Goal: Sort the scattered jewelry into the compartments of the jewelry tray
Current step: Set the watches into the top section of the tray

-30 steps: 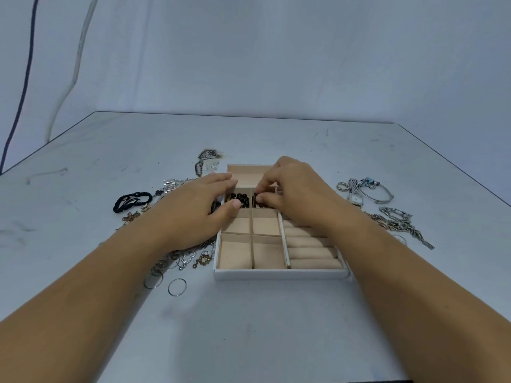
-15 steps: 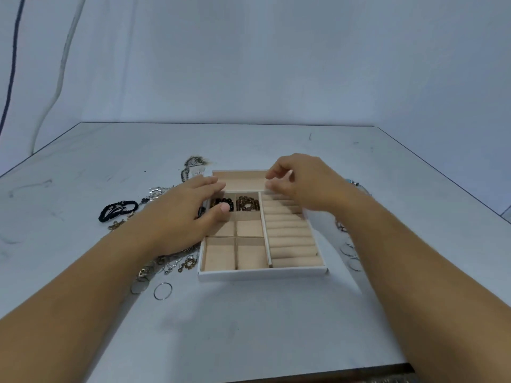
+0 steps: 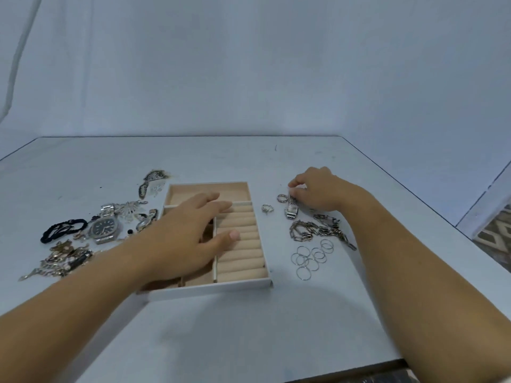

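Note:
The white jewelry tray with beige lining lies at the table's middle, its ring rolls on the right side. My left hand hovers flat over the tray's left compartments, fingers straight, and hides them. My right hand is right of the tray, its fingers curled and pinching the top end of a small silver watch. Two silver rings lie between that watch and the tray.
A silver chain and several thin hoops lie right of the tray. To its left are a large watch, a black bracelet, a pile of gold chains and a patterned piece. The table's right edge is close.
My right hand left the tray and moved right to the silver pile. My left hand slid further over the tray. The view shifted right.

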Available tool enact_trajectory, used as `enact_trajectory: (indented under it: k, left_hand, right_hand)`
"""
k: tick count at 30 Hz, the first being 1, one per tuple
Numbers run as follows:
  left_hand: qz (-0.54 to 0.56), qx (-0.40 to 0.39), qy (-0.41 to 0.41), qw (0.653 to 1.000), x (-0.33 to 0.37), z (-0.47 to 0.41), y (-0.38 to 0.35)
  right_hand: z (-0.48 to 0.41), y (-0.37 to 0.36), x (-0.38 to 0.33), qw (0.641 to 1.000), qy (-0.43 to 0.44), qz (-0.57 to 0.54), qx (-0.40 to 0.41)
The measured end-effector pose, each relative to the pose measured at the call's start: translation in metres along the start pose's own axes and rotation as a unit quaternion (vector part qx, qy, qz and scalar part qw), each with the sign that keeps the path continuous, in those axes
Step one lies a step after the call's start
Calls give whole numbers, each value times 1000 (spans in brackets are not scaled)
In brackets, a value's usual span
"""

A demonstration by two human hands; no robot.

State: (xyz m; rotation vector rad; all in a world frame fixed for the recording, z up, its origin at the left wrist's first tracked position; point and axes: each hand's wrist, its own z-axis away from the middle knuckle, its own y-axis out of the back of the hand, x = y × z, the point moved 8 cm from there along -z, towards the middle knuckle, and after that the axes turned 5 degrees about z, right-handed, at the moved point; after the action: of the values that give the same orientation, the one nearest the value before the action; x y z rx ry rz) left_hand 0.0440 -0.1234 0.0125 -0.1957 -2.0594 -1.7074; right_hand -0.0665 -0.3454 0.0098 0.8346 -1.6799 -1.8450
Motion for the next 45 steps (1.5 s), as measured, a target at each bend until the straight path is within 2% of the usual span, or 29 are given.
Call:
enact_trajectory:
  k: [6,12,18,29,35,45]
  left_hand:
    - [-8,16,8,1000,-1,0,-9]
    - [-12,19,6,1000,-2,0,-9]
    - [-12,23,0,1000,-5,0,-10]
    - [-16,26,-2,1000,-7,0,-11]
    - [-12,27,-3,1000,-7,0,-11]
    - [-21,26,-6,999,-7,0,-11]
  right_hand:
    - [2,-1,0,1000,21,3,13]
    - [5,-6,6,996,-2,-84,11]
    - [7,1,-7,999,22,-22,32]
    - [5,4,-11,993,46,-66,91]
    - [11,-4,4,999,35,3,18]
    - [0,-12,9,997,30,-65,2]
